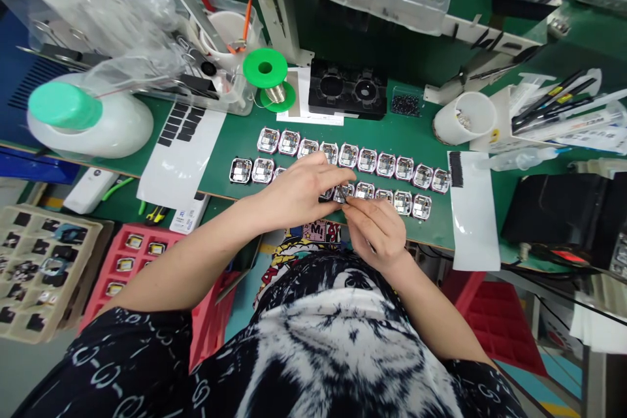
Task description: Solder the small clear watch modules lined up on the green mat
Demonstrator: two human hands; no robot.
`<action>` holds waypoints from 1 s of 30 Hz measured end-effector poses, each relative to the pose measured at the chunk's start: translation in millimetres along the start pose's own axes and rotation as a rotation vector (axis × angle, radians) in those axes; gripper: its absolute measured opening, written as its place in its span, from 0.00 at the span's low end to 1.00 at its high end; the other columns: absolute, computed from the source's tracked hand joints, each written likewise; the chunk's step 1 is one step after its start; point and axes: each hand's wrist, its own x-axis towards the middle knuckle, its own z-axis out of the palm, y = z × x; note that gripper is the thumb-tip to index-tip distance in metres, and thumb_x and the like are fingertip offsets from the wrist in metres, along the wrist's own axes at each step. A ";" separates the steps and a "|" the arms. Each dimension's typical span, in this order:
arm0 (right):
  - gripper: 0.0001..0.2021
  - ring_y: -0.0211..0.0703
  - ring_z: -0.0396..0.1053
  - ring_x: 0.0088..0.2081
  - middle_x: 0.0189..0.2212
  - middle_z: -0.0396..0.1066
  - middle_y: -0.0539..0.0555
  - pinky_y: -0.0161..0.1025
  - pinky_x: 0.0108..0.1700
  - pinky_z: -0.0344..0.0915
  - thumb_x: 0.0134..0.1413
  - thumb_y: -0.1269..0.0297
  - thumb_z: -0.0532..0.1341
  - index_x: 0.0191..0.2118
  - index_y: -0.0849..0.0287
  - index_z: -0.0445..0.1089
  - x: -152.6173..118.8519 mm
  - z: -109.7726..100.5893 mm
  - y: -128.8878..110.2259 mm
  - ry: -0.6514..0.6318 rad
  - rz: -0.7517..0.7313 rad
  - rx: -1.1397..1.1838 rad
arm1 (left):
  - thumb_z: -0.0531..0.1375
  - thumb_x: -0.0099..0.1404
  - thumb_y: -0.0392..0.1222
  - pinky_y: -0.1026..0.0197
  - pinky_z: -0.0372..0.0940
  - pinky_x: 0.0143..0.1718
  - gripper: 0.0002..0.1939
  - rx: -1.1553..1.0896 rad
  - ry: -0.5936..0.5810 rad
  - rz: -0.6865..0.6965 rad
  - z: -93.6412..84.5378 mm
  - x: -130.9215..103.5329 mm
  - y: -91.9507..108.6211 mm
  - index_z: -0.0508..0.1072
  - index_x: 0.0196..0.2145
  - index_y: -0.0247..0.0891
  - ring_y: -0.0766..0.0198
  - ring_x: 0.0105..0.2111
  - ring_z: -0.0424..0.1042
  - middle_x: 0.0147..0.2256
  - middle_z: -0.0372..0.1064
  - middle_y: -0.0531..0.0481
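- Modules (367,160), little square framed ones, sit in two rows across your green bench top (235,137).
- The one you're on, the near-row module (344,193), is right between your hands, partly covered, so can't tell if it's lifted or lying flat.
- Your left hand (313,186) reaches over from the side, index and thumb spread a bit around that module. Can't tell if they actually grip it.
- Your right hand (377,228) has thumb and index brought close together at the module's near edge. There's a thin dark sliver by those tips, but too small to tell whether you've got hold of it.
- Past the far row you've got a green spool (265,67) just beside a black fixture (347,88), then a white cup (464,119) off to your right.
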 end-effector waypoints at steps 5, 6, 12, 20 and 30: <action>0.24 0.48 0.77 0.47 0.52 0.78 0.59 0.47 0.45 0.76 0.57 0.77 0.66 0.59 0.56 0.71 2.7 0.0 -1.4 0.047 0.014 -0.006 | 0.65 0.68 0.39 0.55 0.61 0.47 0.21 0.005 -0.002 -0.001 0.7 0.2 -0.3 0.71 0.58 0.43 0.55 0.45 0.65 0.44 0.76 0.49; 0.24 0.47 0.78 0.47 0.52 0.79 0.58 0.46 0.45 0.76 0.57 0.77 0.67 0.58 0.56 0.71 3.4 0.1 -1.4 0.061 0.020 -0.004 | 0.65 0.69 0.39 0.55 0.61 0.47 0.21 0.006 -0.004 -0.002 0.8 0.2 -0.2 0.71 0.58 0.42 0.55 0.46 0.65 0.44 0.76 0.48; 0.21 0.46 0.79 0.44 0.46 0.80 0.55 0.46 0.44 0.76 0.56 0.77 0.67 0.54 0.54 0.73 3.7 1.1 -2.4 0.149 0.093 0.010 | 0.64 0.69 0.38 0.55 0.61 0.48 0.20 0.019 -0.018 0.000 -0.3 1.2 1.2 0.71 0.58 0.42 0.55 0.46 0.65 0.44 0.76 0.49; 0.22 0.48 0.77 0.46 0.50 0.79 0.57 0.47 0.44 0.75 0.54 0.76 0.69 0.54 0.56 0.73 5.4 -6.6 -4.5 0.053 0.023 -0.017 | 0.63 0.70 0.39 0.55 0.61 0.46 0.19 0.044 -0.024 0.000 -0.1 0.8 0.5 0.70 0.57 0.43 0.54 0.47 0.66 0.43 0.75 0.48; 0.21 0.48 0.76 0.47 0.51 0.79 0.58 0.47 0.44 0.74 0.57 0.75 0.68 0.56 0.56 0.72 4.9 -5.1 -2.4 -0.018 -0.026 -0.108 | 0.63 0.70 0.39 0.55 0.61 0.47 0.19 0.045 -0.027 0.022 -1.0 1.4 0.3 0.70 0.57 0.43 0.54 0.46 0.66 0.44 0.75 0.48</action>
